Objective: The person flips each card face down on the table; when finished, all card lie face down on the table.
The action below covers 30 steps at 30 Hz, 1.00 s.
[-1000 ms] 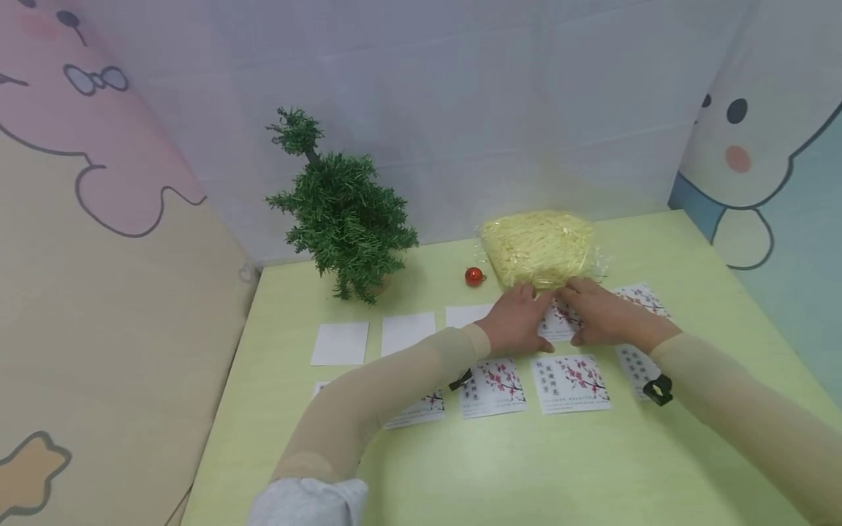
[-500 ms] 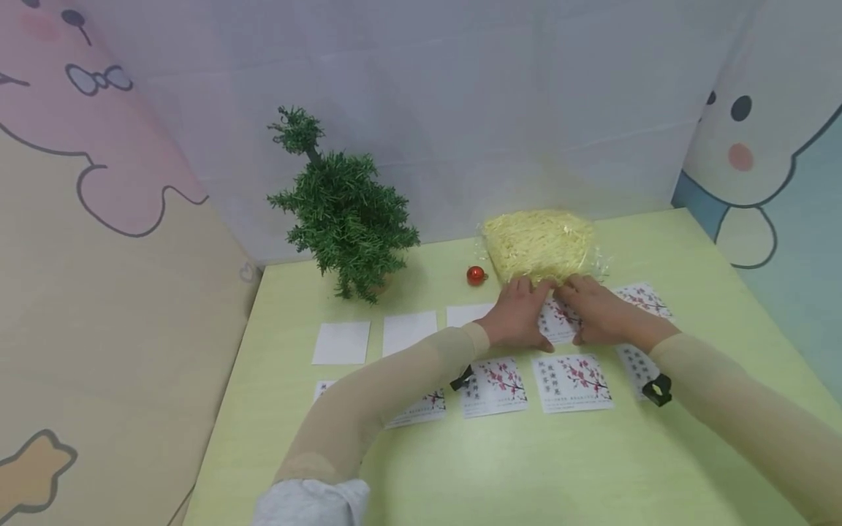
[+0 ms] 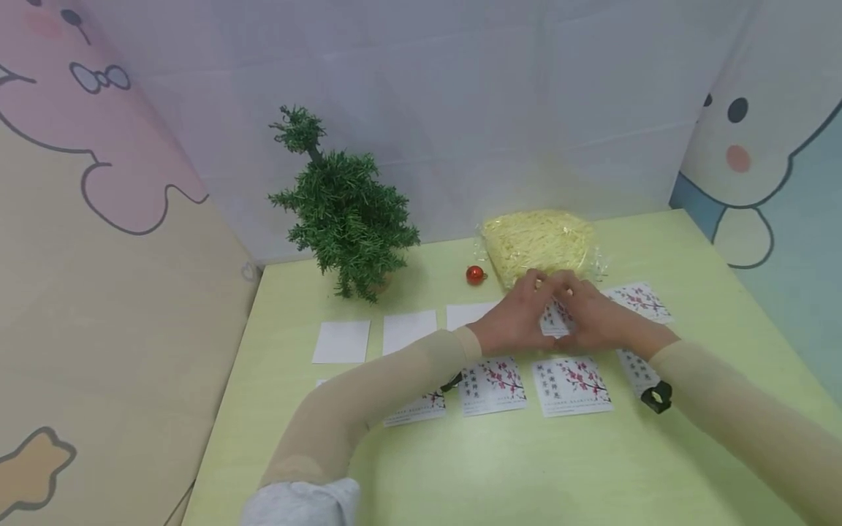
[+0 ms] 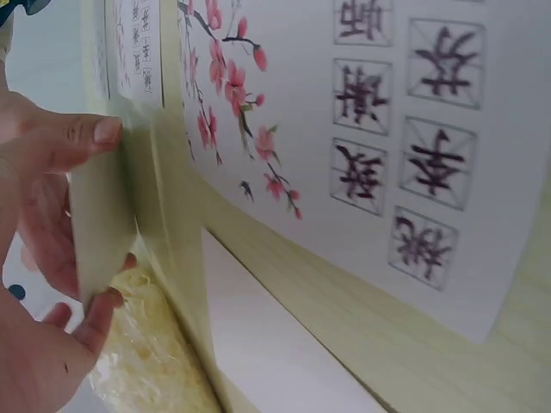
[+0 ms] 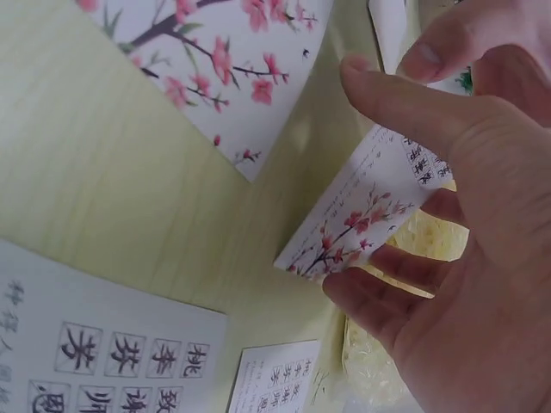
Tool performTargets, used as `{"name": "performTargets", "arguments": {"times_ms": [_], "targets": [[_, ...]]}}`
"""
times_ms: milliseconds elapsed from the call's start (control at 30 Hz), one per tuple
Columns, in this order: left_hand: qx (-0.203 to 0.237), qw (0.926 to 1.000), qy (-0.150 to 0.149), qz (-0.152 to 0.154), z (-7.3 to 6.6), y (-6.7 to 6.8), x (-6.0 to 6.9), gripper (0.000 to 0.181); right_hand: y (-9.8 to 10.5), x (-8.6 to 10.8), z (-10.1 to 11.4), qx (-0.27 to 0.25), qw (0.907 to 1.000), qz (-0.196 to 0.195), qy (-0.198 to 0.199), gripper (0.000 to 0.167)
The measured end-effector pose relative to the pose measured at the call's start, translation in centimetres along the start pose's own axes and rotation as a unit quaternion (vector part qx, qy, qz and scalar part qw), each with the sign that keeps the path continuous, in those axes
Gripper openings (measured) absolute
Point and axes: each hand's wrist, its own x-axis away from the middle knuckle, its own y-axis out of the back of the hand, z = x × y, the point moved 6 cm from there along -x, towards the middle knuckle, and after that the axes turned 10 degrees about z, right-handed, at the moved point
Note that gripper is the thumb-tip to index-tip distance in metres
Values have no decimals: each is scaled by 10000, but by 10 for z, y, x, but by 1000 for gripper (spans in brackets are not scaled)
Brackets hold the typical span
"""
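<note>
A square card printed with pink blossoms and handwritten-style characters [image 3: 555,319] is between my two hands in the head view. The left wrist view shows this card [image 4: 103,232] from its edge, tilted up off the table. My left hand [image 3: 513,319] has its fingers curled at one side of it. At the other side, my right hand [image 3: 600,320] curls its fingers behind the far edge, as the right wrist view shows on the card's printed face [image 5: 357,215]. The thumbs lie close together at the near side. Part of the card is hidden by the hands.
Other blossom cards [image 3: 572,385] lie in a front row and at right [image 3: 641,301]. Blank white cards [image 3: 341,342] lie at left. Behind stand a bag of yellow shredded paper [image 3: 539,245], a red ornament ball [image 3: 475,275] and a small artificial tree [image 3: 349,219].
My hands have drawn closer together, fingers more curled and raised, and the thumbs now nearly meet. The card between them has been tilted up. The front card beneath has shifted slightly.
</note>
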Motion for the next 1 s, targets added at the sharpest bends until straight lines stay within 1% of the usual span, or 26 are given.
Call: {"name": "performTargets", "arguments": {"times_ms": [67, 133, 167, 233, 333, 400, 433, 500, 533, 567, 600, 700, 733, 800, 867, 900, 933, 1000], "targets": [[536, 9982, -253, -131, 2, 3, 1, 136, 4, 0, -2, -261, 9996, -80, -50, 113], [1004, 9939, -420, -181, 4, 4, 1, 143, 9, 2, -4, -732, 9972, -144, -70, 114], [1185, 9916, -472, -199, 4, 4, 1, 145, 11, 2, -5, -1016, 9947, -151, -60, 114], [1471, 9877, -490, -182, 7, 3, 0, 147, 14, 3, -7, -1654, 9862, -116, -36, 113], [1410, 9888, -481, -107, 10, -2, -3, 145, 14, 5, -7, -2476, 9688, 10, 111, 110], [1314, 9901, -486, -68, 12, -7, -5, 139, 12, 5, -7, -2964, 9548, 137, 189, 107], [1220, 9911, -523, -85, 13, -9, -5, 135, 10, 6, -6, -3130, 9493, 174, 220, 107], [1048, 9930, -537, -121, 15, -11, -6, 128, 7, 6, -7, -3357, 9413, 251, 244, 108], [1001, 9935, -520, -130, 16, -12, -6, 124, 6, 6, -7, -3374, 9406, 275, 267, 108], [974, 9938, -514, -129, 17, -14, -7, 121, 5, 6, -8, -3360, 9411, 283, 239, 107], [931, 9943, -508, -124, 17, -14, -7, 119, 4, 7, -9, -3255, 9448, 277, 246, 106], [954, 9945, -429, -32, 20, -17, -8, 119, 4, 10, -12, -2876, 9574, 238, 83, 106], [973, 9946, -363, 17, 21, -19, -8, 120, 6, 13, -13, -2685, 9631, 201, -24, 111], [933, 9954, -221, 80, 23, -21, -9, 124, 9, 17, -16, -2367, 9713, 31, -232, 118], [825, 9965, -6, 161, 24, -23, -10, 128, 12, 20, -18, -2048, 9779, -171, -376, 120], [687, 9973, 104, 221, 24, -25, -10, 129, 14, 21, -18, -1804, 9824, -286, -395, 116], [540, 9980, 178, 264, 24, -25, -11, 131, 15, 21, -17, -1520, 9869, -390, -367, 109], [117, 9990, 293, 323, 21, -26, -12, 131, 13, 19, -15, -973, 9936, -525, -216, 87]]}}
